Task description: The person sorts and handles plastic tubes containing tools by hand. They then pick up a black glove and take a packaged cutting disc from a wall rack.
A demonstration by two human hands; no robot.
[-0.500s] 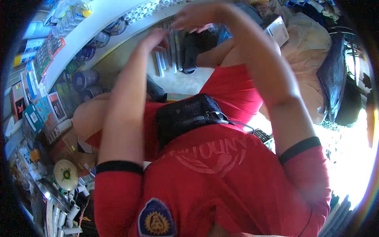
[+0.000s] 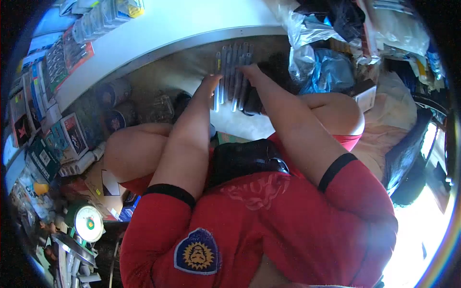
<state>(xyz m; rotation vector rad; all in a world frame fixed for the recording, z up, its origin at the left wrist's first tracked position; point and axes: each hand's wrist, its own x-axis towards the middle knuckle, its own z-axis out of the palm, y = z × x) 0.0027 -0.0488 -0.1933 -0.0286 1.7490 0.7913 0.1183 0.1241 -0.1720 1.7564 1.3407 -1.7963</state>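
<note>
Several slim, silvery tube-like sticks lie side by side under the counter's edge, lengthwise away from me; their exact kind is unclear. At their left side is my left hand, with bent fingers and the thumb over the outer sticks. My right hand grips from the opposite side, its thumb lying across the sticks there. Most fingers of the right hand are hidden behind the hand and the sticks. A small black pouch rests at my waist.
A long white counter curves above the sticks. Packaged goods and a round dial scale are on the left. On the right lie a blue plastic bag, a white box and a large beige sack.
Both hands have come down from above onto the two sides of the sticks. The view has shifted, so the counter shows more and the sticks appear farther right.
</note>
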